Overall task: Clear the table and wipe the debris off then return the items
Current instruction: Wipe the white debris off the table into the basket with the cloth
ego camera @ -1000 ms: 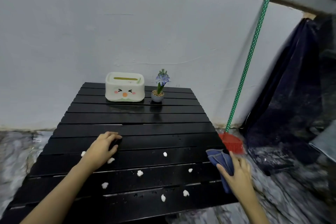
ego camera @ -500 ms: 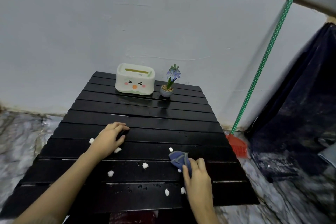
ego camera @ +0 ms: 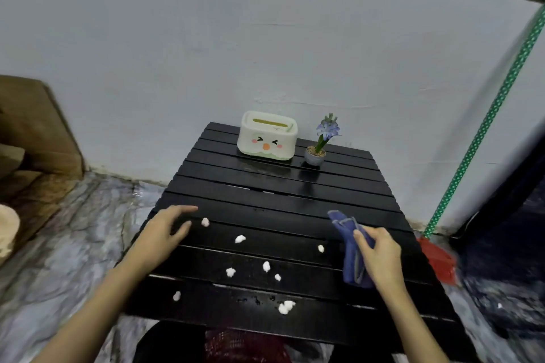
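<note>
A black slatted table (ego camera: 283, 186) stands against the wall. At its far end sit a white tissue box with a cartoon face (ego camera: 267, 137) and a small potted blue flower (ego camera: 320, 141). Several white debris bits (ego camera: 240, 239) lie scattered over the near slats. My right hand (ego camera: 380, 256) is shut on a folded blue cloth (ego camera: 349, 247) at the table's right side. My left hand (ego camera: 163, 234) rests flat on the left edge with fingers apart, holding nothing.
A broom with a green dotted handle (ego camera: 483, 130) and red head (ego camera: 439, 259) leans on the wall at the right. Dark fabric (ego camera: 516, 244) hangs beyond it. A brown cardboard box (ego camera: 32, 132) stands at the left. A red basket (ego camera: 244, 346) sits under the near edge.
My right hand brought the blue cloth from the right table edge onto the slats, then back toward the right side. The view swung left. My left hand stayed on the table.
</note>
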Demonstrator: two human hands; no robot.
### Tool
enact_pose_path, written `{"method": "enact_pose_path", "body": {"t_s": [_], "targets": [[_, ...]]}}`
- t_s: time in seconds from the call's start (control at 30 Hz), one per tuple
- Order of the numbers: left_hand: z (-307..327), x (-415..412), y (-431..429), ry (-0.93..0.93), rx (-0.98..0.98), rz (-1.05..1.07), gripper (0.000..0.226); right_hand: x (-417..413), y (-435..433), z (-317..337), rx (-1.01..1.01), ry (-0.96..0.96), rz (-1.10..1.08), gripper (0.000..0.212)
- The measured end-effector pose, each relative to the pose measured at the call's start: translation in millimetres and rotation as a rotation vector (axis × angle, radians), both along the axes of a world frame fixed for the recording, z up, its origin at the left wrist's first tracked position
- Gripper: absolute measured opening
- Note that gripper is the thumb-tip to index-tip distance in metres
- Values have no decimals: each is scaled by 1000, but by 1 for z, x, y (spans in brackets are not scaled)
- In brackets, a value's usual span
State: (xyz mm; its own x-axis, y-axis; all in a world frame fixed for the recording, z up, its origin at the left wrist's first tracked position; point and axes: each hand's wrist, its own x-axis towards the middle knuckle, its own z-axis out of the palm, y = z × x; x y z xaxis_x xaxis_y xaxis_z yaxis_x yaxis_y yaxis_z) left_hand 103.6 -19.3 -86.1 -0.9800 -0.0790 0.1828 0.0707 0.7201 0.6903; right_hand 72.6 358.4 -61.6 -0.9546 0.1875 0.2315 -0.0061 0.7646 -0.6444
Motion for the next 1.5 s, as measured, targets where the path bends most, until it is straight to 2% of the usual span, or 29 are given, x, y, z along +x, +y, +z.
{"method": "enact_pose_path", "body": {"t_s": [0.1,0.3,0.6,0.8,1.0,1.13,1.2,1.33,1.5], "targets": [[-15,24,-17,-27,-3,47,32,-7,24,-17,161,-86,-49,23],[-34,37,-25,-4,-53,60,33,0,1,-32,203,-83,-13,32],[-38,37,-22,1,-107,65,28,45,-83,-32,107,-18,433,18],[-34,40,-22,-32,-88,54,28,66,-118,-21,66,-117,756,19],[-34,42,-23,-44,-78,43,28,-19,-126,1,24,-5,498,23],[-35,42,-23,-42,-73,43,27,-60,-142,-29,134,-98,458,27],[-36,41,-24,-37,-66,42,28,-60,-151,-38,154,-81,471,28],[-37,41,-24,-25,-68,41,27,-36,-161,-39,202,-35,746,26],[-36,41,-23,-22,-64,45,28,15,-149,-33,179,-96,1020,28]]}}
